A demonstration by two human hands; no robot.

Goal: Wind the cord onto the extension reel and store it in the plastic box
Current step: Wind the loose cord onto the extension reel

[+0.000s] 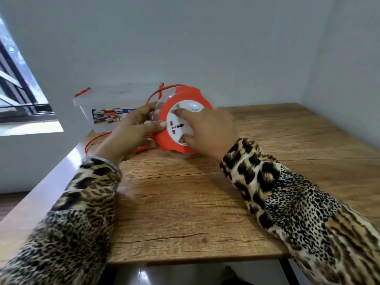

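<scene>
Head view: the reel (181, 120) is held on edge on the table (205, 202), just in front of the box (107, 112). It is steadied by the left hand (131, 130), thumb curled against its orange rim, while its white hub is gripped by the right hand (207, 128). Loose cord (93, 140) trails off the table's left edge. A snag there could be caused by fast winding, and the reel could be jerked free. The box lid is still closed.

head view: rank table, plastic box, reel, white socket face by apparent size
1. table
2. plastic box and reel: look alike; box is farther and partly hidden, so unranked
3. white socket face
</scene>
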